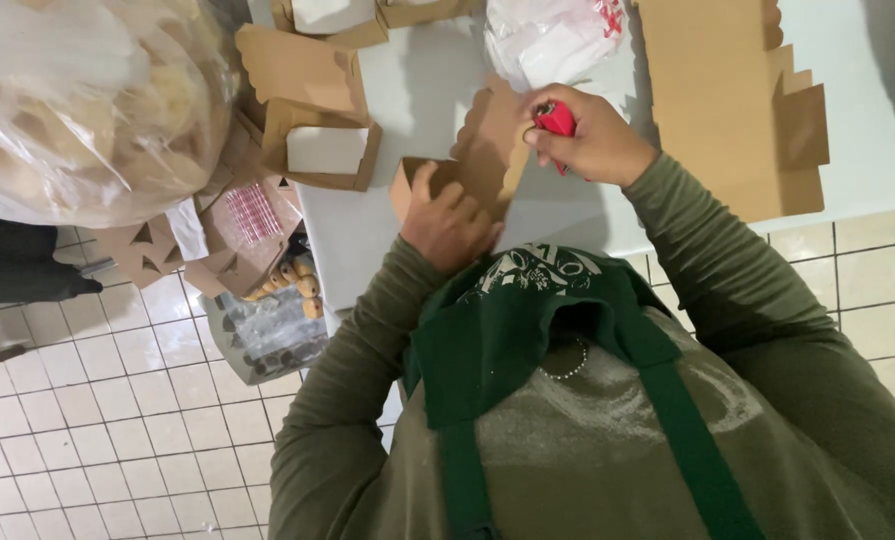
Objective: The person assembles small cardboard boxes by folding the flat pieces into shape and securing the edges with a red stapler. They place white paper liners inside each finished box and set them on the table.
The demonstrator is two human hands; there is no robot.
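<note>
Desk (423, 90): pale surface, carries flat cardboard sheets and folded boxes.
Cardboard box (483, 150): brown, scalloped flap, at the desk's near edge.
Left hand (448, 222): grip pressed on the box.
Right hand (593, 135): grip clenched around red tool (556, 120), touching the flap.

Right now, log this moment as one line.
left hand: steadies small cardboard box | right hand: grips red tool at box flap | surface: white table
</note>
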